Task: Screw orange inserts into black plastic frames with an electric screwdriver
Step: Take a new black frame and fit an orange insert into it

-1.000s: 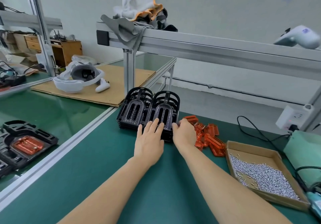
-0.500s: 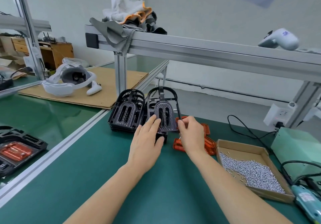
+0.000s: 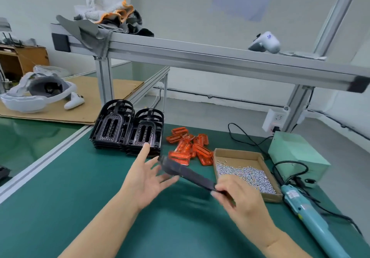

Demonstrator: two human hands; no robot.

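Black frame point(image 3: 188, 174) newly lifted, seemingly

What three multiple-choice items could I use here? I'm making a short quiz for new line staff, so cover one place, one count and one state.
1. Where do the orange inserts lie?
A. Between the black frame stacks and the cardboard tray of screws
B. On the upper rail
C. Inside the tray

2. How many stacks of black frames stand on the green mat?
A. One
B. Two
C. Four

3. What is the state of the electric screwdriver?
A. Held in the right hand
B. Held in the left hand
C. Lying on the mat, untouched

Answers:
1 A: the pile sits on the mat beside the tray, right of the frames.
2 B: two stacks stand side by side.
3 C: the right hand grips a blurred black frame, and the left hand is open.
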